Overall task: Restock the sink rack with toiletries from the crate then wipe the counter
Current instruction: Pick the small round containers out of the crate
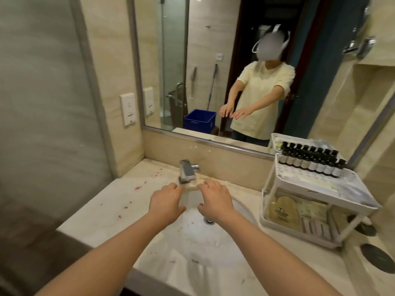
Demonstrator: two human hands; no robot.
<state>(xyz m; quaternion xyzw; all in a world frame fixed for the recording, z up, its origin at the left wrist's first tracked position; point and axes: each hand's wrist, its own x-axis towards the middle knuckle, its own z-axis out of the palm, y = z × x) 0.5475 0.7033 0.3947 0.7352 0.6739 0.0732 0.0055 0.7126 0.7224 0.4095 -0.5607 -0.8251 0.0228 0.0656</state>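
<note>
Both hands are out over the white oval sink basin [192, 236], palms down, just in front of the square chrome faucet [187, 170]. L hand [165, 201] is flat and relaxed, fingers loosely spread, gripping nothing. R hand [215, 199] is the same, w/ fingers slightly bent and nothing held. The 2 hands sit near each other but apart. A pale grey patch shows between them, can't tell what it is. The chrome drain plug [208, 220] peeks out just below the R wrist. The beige marble desk [102, 208] around the basin carries scattered small red spots [136, 188], mostly on the L side, w/ a few inside the basin. The white plastic 2-tier sink rack [316, 192] stands on the desk at R, against the mirror [209, 50]. Its top tier has a row of small dark-capped bottles [312, 161] along the back edge, front part bare. Its bottom tier holds flat beige packets [282, 210] and other small wrapped items, too blurry to name. 2 black round discs [377, 255] lie on the desk by the rack's R leg. The blue plastic crate [199, 120] shows only in the mirror, behind the person, low down. A white wall socket [128, 108] is on the tiled wall L of the mirror.
</note>
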